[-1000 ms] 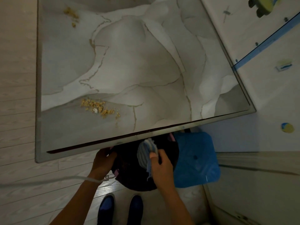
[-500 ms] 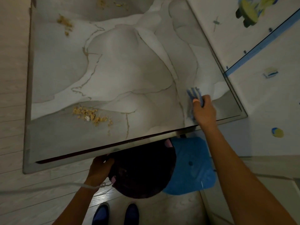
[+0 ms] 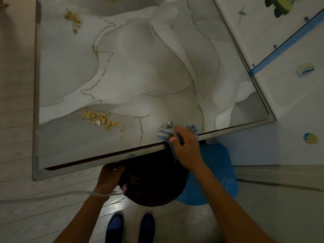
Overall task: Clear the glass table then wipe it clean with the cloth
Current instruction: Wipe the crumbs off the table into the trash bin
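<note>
At lower centre of the frame, the right hand [image 3: 185,146] grips a striped blue cloth [image 3: 166,131] on the surface's [image 3: 140,71] near edge. Below it, the left hand [image 3: 109,178] holds the rim of a dark bin [image 3: 154,181]. Crumbs [image 3: 101,119] lie left of the cloth, more crumbs [image 3: 71,19] at upper left.
</note>
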Demonstrator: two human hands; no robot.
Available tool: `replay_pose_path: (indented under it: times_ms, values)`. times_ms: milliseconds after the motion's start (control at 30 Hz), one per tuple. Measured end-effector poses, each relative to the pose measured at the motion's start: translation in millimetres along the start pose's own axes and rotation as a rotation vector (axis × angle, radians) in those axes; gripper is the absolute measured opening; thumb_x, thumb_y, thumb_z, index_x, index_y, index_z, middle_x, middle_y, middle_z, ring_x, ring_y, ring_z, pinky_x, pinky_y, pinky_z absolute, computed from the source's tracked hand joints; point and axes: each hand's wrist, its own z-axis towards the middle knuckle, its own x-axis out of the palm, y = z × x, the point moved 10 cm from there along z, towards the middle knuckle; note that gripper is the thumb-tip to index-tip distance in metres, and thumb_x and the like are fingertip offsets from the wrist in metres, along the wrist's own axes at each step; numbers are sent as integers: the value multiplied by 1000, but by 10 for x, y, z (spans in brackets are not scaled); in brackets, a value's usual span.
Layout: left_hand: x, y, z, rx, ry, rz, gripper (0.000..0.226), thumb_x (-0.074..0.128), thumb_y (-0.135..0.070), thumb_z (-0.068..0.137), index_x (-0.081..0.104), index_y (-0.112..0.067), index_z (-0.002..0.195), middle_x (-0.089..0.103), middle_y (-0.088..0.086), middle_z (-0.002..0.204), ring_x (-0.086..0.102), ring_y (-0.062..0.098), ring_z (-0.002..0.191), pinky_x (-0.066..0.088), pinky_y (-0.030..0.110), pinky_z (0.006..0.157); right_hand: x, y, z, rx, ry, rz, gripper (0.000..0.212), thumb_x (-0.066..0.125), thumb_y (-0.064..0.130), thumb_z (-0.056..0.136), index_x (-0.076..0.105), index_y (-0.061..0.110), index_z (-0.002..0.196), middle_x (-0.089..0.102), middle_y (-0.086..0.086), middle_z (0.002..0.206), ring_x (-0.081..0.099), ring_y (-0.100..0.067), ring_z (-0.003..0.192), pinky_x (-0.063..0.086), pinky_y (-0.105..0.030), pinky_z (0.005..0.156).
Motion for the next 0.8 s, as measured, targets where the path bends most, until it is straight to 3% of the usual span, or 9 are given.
replay_pose_path:
  times_ms: [133, 200, 267, 367, 467, 533, 600, 700, 800]
  values:
    - [28, -24, 10, 1, 19, -6, 21, 64, -25, 91, 70, -16, 109, 73, 6, 104, 70, 24, 94, 57, 42, 83, 382, 330, -511, -129, 174, 42, 24, 57, 23, 88, 64, 14, 109, 61, 0, 109, 55, -17, 108, 43, -30, 97]
    - [28, -37, 7, -4, 19, 2, 24, 65, -26, 92, 69, -15, 112, 71, 7, 107, 68, 24, 97, 56, 43, 86, 722, 268, -879, -137, 336, -51, 17, 56, 23, 87, 64, 12, 98, 64, -5, 108, 50, -18, 121, 39, -31, 105]
    - [25, -72, -19, 6, 10, 28, 24, 61, -20, 93, 67, -12, 115, 69, 8, 106, 66, 20, 93, 53, 34, 78, 863, 5, -1185, -40, 386, -93, 13, 54, 22, 89, 59, 9, 88, 63, -7, 98, 50, -18, 117, 41, -40, 105]
    - [19, -97, -53, 13, -5, 48, 21, 58, -15, 91, 66, -11, 110, 68, 6, 100, 62, 11, 81, 44, 22, 62, 647, -284, -1268, 143, 227, -68, 14, 53, 17, 90, 54, 6, 81, 56, -7, 84, 47, -6, 89, 46, -31, 84]
    - [15, -57, -97, -5, -16, 35, 15, 59, -16, 90, 64, -10, 103, 68, 7, 95, 63, 18, 80, 45, 28, 64, 507, -243, -1237, 217, 169, -25, 13, 53, 21, 95, 54, 15, 84, 52, 5, 79, 50, -3, 75, 40, -18, 65]
    - [8, -36, -129, -22, -20, 13, 4, 58, -15, 90, 59, -11, 89, 65, 7, 87, 61, 20, 76, 45, 30, 64, 476, -170, -1204, 260, 186, -2, 15, 53, 24, 97, 52, 21, 83, 52, 8, 74, 51, -3, 68, 39, -15, 59]
    - [-6, -36, -154, -22, -24, 16, 11, 58, -13, 90, 54, -11, 81, 63, 10, 81, 58, 21, 71, 42, 30, 61, 359, -76, -1157, 282, 159, 41, 21, 54, 20, 97, 46, 25, 78, 48, 11, 65, 50, -2, 59, 35, -11, 53]
    - [-66, -11, -153, -40, -21, 14, 11, 57, -14, 91, 54, -7, 83, 63, 12, 81, 58, 23, 71, 42, 31, 61, -9, 191, -1041, 241, -24, 75, 26, 61, 10, 91, 46, 25, 76, 44, 10, 58, 47, -3, 52, 33, -10, 48]
    - [-158, 34, -155, -47, -30, 15, 13, 57, -17, 91, 55, -5, 86, 64, 13, 83, 60, 24, 72, 44, 31, 61, -348, 443, -802, 178, -216, 52, 30, 63, 11, 89, 46, 33, 78, 49, 10, 61, 49, -6, 54, 37, -12, 49]
